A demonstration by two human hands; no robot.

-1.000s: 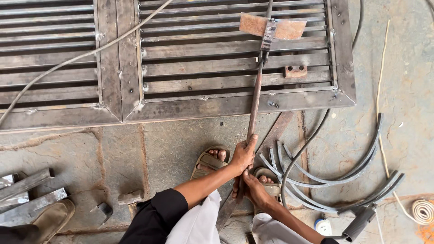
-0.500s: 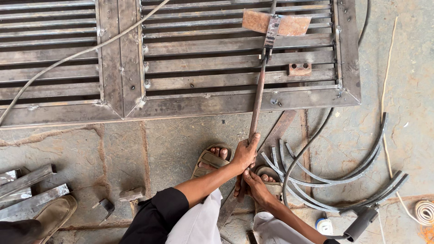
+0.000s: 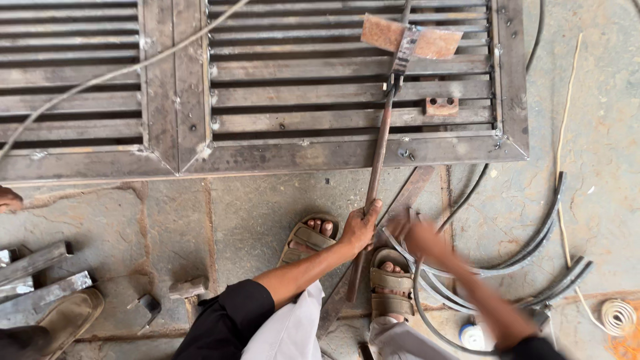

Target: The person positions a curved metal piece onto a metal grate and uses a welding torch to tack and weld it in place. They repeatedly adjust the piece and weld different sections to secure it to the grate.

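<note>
My left hand grips a long rusty metal rod that slants up from the floor to the steel louvred gate frame. The rod's top end lies on the slats by a rusty flat plate. My right hand is blurred in motion just right of the rod, off it, with nothing visibly in it. My sandalled feet stand below the frame on the concrete floor.
Black cables curve over the floor at right, near a coil of white wire. Steel bar offcuts and a hammer lie at lower left. Another person's sandal shows at the bottom left corner.
My right hand has let go of the rod and swung out to the right. My left hand stays on the rod, which is unmoved.
</note>
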